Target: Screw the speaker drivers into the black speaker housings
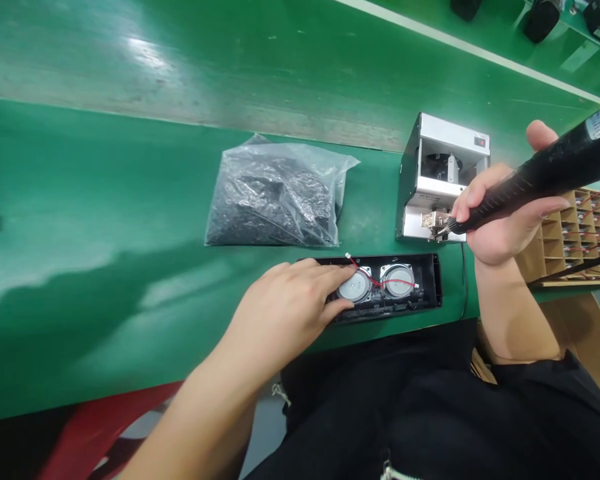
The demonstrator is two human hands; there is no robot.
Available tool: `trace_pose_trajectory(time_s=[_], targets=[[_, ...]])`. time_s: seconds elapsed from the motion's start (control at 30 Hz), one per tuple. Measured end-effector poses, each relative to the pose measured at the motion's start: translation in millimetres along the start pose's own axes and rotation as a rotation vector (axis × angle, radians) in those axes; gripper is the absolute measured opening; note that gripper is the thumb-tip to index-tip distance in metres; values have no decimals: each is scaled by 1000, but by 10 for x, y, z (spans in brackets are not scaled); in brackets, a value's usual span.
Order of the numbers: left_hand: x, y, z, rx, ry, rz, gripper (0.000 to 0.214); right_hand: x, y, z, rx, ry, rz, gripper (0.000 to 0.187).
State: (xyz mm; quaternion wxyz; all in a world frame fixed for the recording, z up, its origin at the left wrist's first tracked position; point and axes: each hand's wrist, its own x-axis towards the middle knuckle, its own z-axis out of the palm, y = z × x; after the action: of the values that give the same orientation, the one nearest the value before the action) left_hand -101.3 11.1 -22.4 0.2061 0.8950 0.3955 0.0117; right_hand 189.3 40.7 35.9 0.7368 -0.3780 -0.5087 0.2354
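Note:
A long black speaker housing [425, 280] lies near the front edge of the green bench, with two round silver speaker drivers [377, 283] and red wires inside. My left hand [290, 307] rests flat on its left end, fingers stretched over the left driver. My right hand [500, 213] is closed around a black electric screwdriver [545, 173], held slanted, its tip touching the outlet of a small silver screw feeder [440, 180].
A clear plastic bag of small black parts [275, 197] lies behind the housing. A cardboard divider tray with wired parts [580, 233] stands at the right. A wide green conveyor belt [230, 60] runs beyond the bench. A red stool shows below.

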Motion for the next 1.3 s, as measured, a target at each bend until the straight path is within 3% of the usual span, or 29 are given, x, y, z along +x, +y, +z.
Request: trace_pose_trajectory(time_s=[0.13, 0.23, 0.33, 0.43, 0.6, 0.77, 0.97, 1.17, 1.3], targets=[[9, 27, -13, 32, -5, -5, 42, -45, -110, -28, 22, -19, 76, 60], [21, 73, -47, 26, -23, -7, 42, -138, -371, 23, 63, 12, 120, 56], [35, 134, -93, 20, -44, -19, 44, -332, -666, 144, 90, -11, 151, 61], [48, 186, -128, 8, -55, -40, 47, -612, -776, 282, 67, -109, 161, 61], [38, 226, -132, -7, -32, -50, 36, -1018, -522, 438, 102, -197, 94, 87], [29, 237, -121, -3, -3, -27, 30, -1152, -328, 524, 36, -186, 52, 90], [34, 242, -134, -22, 8, -2, 22, -1153, -301, 615, 23, -55, 111, 81], [25, 240, -126, -32, 23, 13, 25, -1113, -229, 491, 59, -236, 100, 72], [16, 239, -122, -38, 23, 10, 25, -1131, -211, 449, -50, -245, 98, 65]])
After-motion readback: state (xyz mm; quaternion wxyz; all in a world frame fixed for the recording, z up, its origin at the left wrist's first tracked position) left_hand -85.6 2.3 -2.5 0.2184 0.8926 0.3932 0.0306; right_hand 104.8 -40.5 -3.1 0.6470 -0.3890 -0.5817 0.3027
